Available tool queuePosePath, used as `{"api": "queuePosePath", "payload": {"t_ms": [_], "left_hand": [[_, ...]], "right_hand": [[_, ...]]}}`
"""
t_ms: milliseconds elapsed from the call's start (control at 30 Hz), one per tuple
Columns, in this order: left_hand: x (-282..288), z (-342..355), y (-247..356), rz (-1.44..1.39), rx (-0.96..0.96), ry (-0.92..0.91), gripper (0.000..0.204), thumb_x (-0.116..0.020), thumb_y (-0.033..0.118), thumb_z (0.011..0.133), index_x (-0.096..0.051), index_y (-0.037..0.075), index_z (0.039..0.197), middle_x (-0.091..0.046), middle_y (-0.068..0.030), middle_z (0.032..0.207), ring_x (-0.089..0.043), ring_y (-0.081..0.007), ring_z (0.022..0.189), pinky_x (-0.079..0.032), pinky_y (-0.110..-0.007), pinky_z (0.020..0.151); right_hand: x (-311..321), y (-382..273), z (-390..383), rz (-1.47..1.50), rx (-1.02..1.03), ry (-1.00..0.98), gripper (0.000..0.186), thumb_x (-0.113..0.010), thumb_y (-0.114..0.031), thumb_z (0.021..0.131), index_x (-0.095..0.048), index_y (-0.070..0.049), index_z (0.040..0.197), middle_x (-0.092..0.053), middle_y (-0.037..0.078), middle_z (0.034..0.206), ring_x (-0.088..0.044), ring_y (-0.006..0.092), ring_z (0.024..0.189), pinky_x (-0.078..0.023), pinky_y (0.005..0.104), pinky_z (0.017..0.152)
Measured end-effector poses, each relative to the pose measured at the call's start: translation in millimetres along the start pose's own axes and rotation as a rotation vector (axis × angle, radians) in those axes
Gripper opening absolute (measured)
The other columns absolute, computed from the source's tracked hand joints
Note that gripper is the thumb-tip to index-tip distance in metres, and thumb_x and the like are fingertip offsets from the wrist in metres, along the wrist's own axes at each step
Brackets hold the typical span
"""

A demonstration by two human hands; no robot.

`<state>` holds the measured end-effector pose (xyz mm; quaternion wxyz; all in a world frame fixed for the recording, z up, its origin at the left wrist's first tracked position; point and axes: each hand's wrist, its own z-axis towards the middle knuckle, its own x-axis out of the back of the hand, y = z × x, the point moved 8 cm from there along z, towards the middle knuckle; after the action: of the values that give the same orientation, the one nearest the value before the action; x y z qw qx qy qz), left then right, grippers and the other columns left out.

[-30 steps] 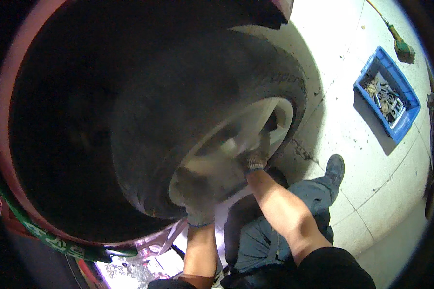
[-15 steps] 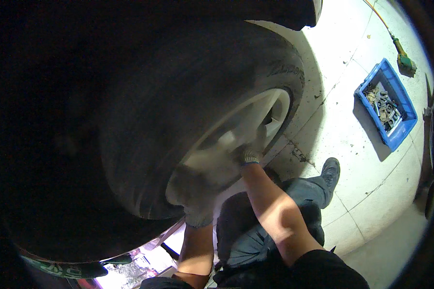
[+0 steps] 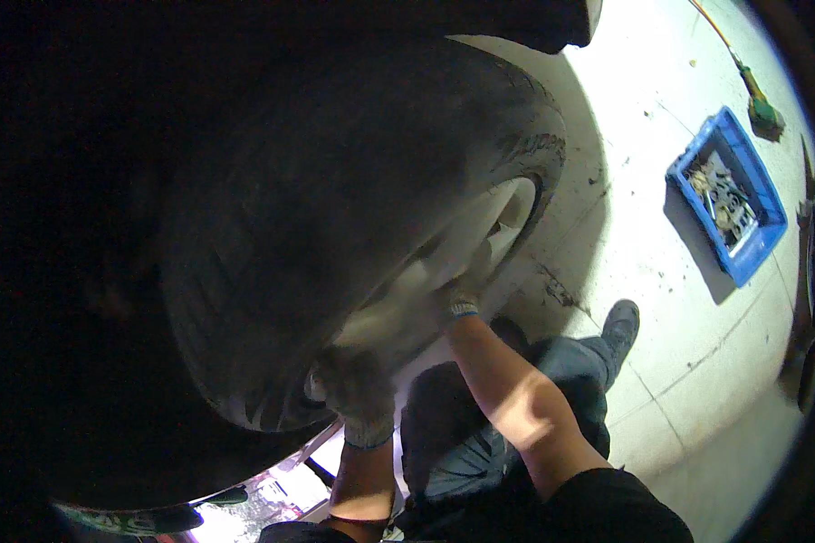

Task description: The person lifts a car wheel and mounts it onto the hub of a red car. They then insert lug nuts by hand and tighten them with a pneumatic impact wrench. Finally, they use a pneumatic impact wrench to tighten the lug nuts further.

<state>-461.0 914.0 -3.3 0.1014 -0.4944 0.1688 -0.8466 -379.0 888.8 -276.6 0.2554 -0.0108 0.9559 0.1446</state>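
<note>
I have both gloved hands on a car wheel (image 3: 362, 217), and I judge I am steadying it on its hub, either seating it or easing it off (the pictures alone do not settle which). My left hand (image 3: 358, 398) is closed over the lower edge of the tyre, fingers wrapped around the rubber. My right hand (image 3: 462, 290) lies flat against the pale metal rim (image 3: 480, 235), fingers spread rather than gripping. The wheel stands upright just ahead of both hands, under the dark wheel arch above them. Its axle line runs roughly level, and the rim's face points toward me and out to my right. The next move, as I see it, calls for an even pull or push from both hands along that line, so the wheel does not tip. Well off beyond my right hand, a blue tray (image 3: 759, 185) of small metal parts sits on the pale floor (image 3: 643, 109), my boot (image 3: 620, 321) between.
</note>
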Motion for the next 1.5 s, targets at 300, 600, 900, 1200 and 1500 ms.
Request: {"api": "queuePosePath", "payload": {"t_ms": [300, 600, 900, 1200, 1500], "left_hand": [[-39, -7, -40, -0.091, 0.107, 0.145, 0.070, -0.077, 0.039, 0.084, -0.048, 0.006, 0.140, -0.058, -0.0148, 0.131, -0.057, -0.0328, 0.115, -0.047, -0.045, 0.100], [-49, 22, -2, -0.793, 0.487, 0.069, 0.066, -0.078, 0.034, 0.085, -0.053, -0.004, 0.133, -0.062, -0.0185, 0.126, -0.059, -0.0287, 0.111, -0.045, -0.039, 0.097], [-31, 12, 0, -0.295, 0.538, 0.074, 0.077, -0.069, 0.054, 0.087, -0.051, -0.001, 0.137, -0.059, -0.0201, 0.134, -0.056, -0.0348, 0.121, -0.042, -0.044, 0.102], [-43, 17, -2, -0.278, 0.397, 0.126, 0.072, -0.063, 0.063, 0.087, -0.065, -0.001, 0.121, -0.067, -0.0221, 0.118, -0.061, -0.0364, 0.111, -0.043, -0.044, 0.095], [-43, 15, -3, -0.250, 0.364, 0.176, 0.048, -0.062, 0.042, 0.096, -0.066, -0.001, 0.118, -0.069, -0.0216, 0.113, -0.066, -0.0331, 0.106, -0.049, -0.041, 0.088]], "right_hand": [[1, 3, 53, -0.103, -0.031, -0.513, 0.049, -0.047, -0.038, 0.100, -0.044, -0.010, 0.141, -0.053, 0.012, 0.127, -0.053, 0.0245, 0.113, -0.042, 0.0400, 0.102], [18, -25, 80, -1.316, 0.930, -0.599, 0.039, -0.054, -0.024, 0.095, -0.057, -0.007, 0.130, -0.064, 0.014, 0.117, -0.065, 0.0324, 0.100, -0.055, 0.0479, 0.083], [43, -78, 102, -1.659, 0.691, -0.741, 0.053, -0.071, -0.029, 0.084, -0.056, -0.004, 0.129, -0.066, 0.017, 0.117, -0.067, 0.0350, 0.103, -0.057, 0.0459, 0.083], [68, -115, 102, -1.370, 0.559, -0.463, 0.073, -0.062, -0.059, 0.084, -0.058, 0.000, 0.127, -0.069, 0.018, 0.106, -0.068, 0.0285, 0.092, -0.054, 0.0398, 0.079], [66, -147, 87, -1.652, 0.542, -0.122, 0.104, -0.046, -0.086, 0.076, -0.051, -0.003, 0.140, -0.061, 0.027, 0.127, -0.057, 0.0414, 0.122, -0.041, 0.0472, 0.106]]}}
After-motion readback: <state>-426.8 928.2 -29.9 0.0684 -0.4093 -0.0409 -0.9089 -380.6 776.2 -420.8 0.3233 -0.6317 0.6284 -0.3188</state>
